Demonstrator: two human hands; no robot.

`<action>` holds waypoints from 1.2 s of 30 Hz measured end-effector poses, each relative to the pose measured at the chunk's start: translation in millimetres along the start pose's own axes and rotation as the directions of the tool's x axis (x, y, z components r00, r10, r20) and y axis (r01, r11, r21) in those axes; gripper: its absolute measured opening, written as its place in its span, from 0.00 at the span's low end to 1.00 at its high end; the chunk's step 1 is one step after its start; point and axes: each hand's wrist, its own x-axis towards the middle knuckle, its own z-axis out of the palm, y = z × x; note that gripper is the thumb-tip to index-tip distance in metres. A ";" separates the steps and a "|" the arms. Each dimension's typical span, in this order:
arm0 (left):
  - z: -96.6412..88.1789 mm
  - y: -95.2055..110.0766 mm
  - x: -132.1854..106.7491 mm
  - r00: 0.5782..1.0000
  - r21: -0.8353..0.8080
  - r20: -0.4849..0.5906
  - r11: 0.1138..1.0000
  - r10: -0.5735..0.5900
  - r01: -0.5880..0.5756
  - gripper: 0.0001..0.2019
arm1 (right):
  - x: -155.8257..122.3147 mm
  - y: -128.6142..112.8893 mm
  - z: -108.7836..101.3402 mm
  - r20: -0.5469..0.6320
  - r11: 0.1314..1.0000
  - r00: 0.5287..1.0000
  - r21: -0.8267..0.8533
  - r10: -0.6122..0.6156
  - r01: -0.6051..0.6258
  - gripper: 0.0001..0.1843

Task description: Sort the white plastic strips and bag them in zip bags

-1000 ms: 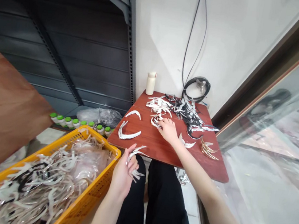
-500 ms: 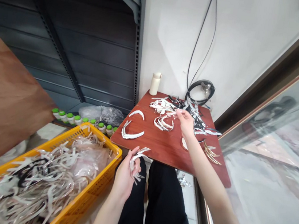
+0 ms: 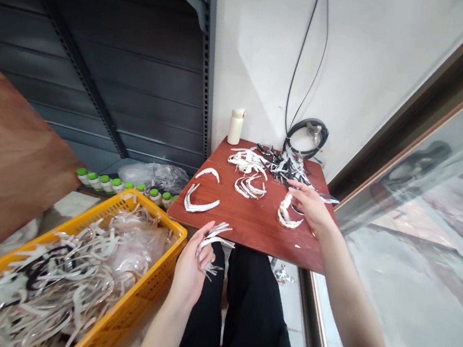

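Note:
A bunch of thin curved white and silver strips (image 3: 218,241) is gripped in my left hand (image 3: 195,257), above my lap at the table's front edge. My right hand (image 3: 309,204) is over the right part of the reddish-brown table (image 3: 242,220), its fingers stretched out and apart. Just under its fingertips lies a small stack of curved white pieces (image 3: 287,218); whether they touch is hard to see. Toward the middle sits another set of curved strips (image 3: 250,187). On the left are a single white arc (image 3: 209,173) and a V-shaped stack (image 3: 198,206).
A heap of white strips (image 3: 248,160) and black and silver ones (image 3: 292,167) covers the table's back. A cream bottle (image 3: 235,127) and coiled black cable (image 3: 308,138) stand behind. At left is a yellow crate (image 3: 144,281) full of strips; green-lidded jars (image 3: 105,182) line the floor.
My right hand has moved from the middle heap rightward and nearer me, and its fingers have opened over the right stack. My left hand still holds its bunch. The view has shifted slightly.

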 end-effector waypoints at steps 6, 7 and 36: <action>6.5 -6.9 -1.7 0.999 0.010 0.028 1.000 -0.024 0.024 0.20 | 7.8 9.0 -22.2 0.200 0.849 0.976 -0.527 0.088 0.031 0.15; 7.3 -7.8 -2.4 0.999 0.009 0.032 1.000 -0.025 0.025 0.20 | 11.9 15.7 -19.8 0.227 0.819 0.967 -0.573 0.116 0.036 0.13; -3.4 -1.8 -0.4 0.999 0.035 -0.025 0.999 0.029 -0.028 0.20 | 68.9 47.9 146.9 0.236 0.500 0.918 -0.782 -0.317 0.374 0.06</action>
